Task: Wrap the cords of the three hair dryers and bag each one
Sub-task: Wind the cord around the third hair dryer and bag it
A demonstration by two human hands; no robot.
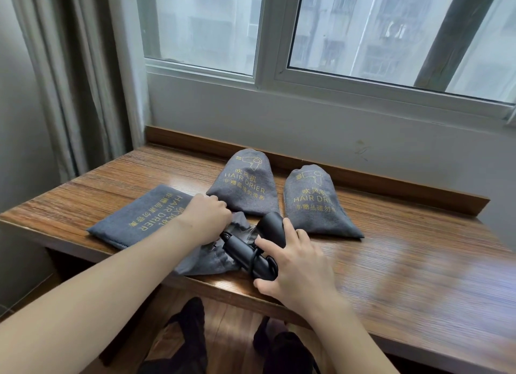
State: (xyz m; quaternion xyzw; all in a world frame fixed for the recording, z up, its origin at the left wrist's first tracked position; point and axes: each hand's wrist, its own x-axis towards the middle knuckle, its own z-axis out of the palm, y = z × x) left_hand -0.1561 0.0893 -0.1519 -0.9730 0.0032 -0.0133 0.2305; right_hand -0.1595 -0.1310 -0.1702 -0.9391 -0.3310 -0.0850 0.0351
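Observation:
A black hair dryer [251, 251] lies near the front edge of the wooden table [405, 251], its handle end at the mouth of a grey bag [156, 217] printed "HAIR DRIER". My left hand [206, 220] pinches the bunched opening of that bag. My right hand [296, 262] grips the dryer's body, thumb under it and fingers over it. Two more grey bags stand filled and bulging behind: one [245, 183] in the middle, the other [315, 203] to the right. The dryer's cord is hidden.
A raised wooden lip [363, 178] runs along the table's back under the window. A grey curtain [69, 80] hangs at the left. My feet in black socks [190, 331] show on the floor below the table's front edge.

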